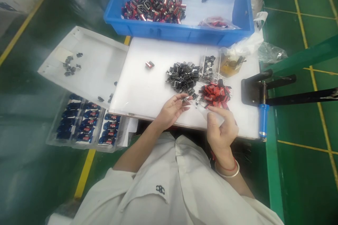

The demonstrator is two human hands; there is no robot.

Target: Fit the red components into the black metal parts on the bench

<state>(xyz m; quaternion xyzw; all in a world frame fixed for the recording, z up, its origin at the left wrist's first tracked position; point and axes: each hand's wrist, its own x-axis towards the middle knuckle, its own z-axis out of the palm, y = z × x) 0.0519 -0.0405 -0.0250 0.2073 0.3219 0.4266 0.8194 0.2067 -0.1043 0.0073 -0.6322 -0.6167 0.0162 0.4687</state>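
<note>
My left hand (173, 109) hovers over the near edge of the white board (148, 88), its fingertips pinched on a small dark metal part (187, 99). My right hand (221, 126) is curled just right of it, fingers closed on a small clear plastic bag (211, 115). Just beyond both hands lie a pile of black parts (182, 76) and a pile of red parts (215, 93). A single red-and-black part (149, 64) lies alone farther left on the board.
A blue bin (179, 31) with many red-and-black parts stands at the back. A white tray (87, 66) with a few dark parts lies left, above a clear tray of blue items (86, 123). A black press tool with a blue handle (263, 119) stands right.
</note>
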